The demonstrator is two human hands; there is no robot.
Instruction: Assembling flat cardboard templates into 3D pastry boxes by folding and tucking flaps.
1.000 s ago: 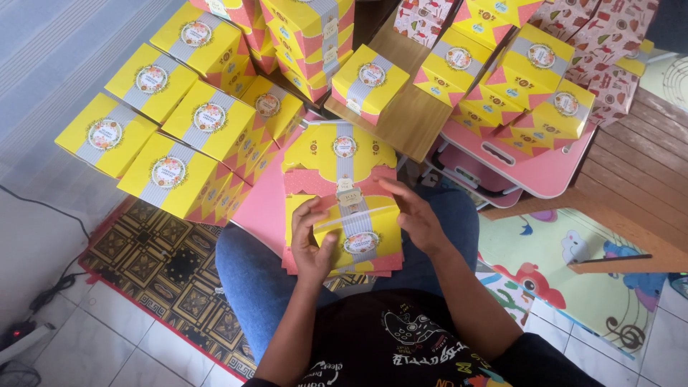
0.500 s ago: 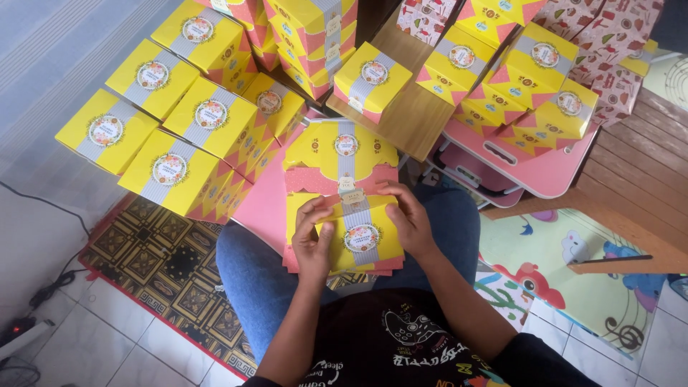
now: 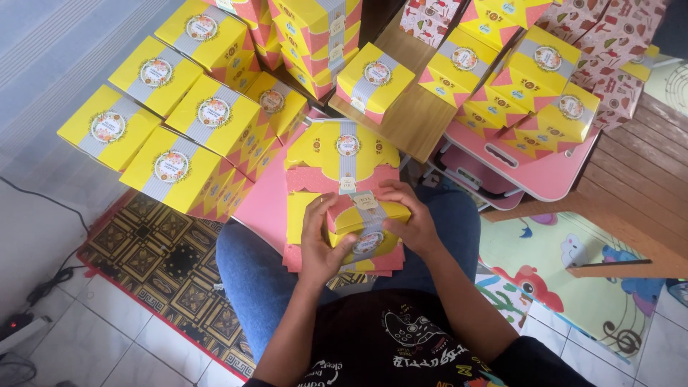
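Finished boxes, left: a stack of yellow boxes [image 3: 172,168] with grey bands and round seals stands on the floor past the far-left edge of the pink lap table [image 3: 266,208], in several layers.
Finished boxes, far right: a second group of yellow boxes [image 3: 534,68] sits on a pink folding table [image 3: 552,179], with one single box [image 3: 374,80] on a wooden table [image 3: 423,122] between the two groups.
Work surface: the pink lap table lies across the person's knees; a flat, unfolded yellow-and-pink box blank [image 3: 344,154] lies at its far edge.
Box in hand: a small yellow box [image 3: 367,226], closed, with a grey band over its top, is held above the near edge of the lap table.
Left hand [image 3: 320,247]: fingers wrapped round the box's left side, thumb pressing near the front.
Right hand [image 3: 410,218]: cupped over the right side, fingers curled on the lid edge by the band.
Step, as judged: the band is being pressed down and sealed.
Next move, as judged: it calls for firm, even pressure on the band's ends while the lid stays square.
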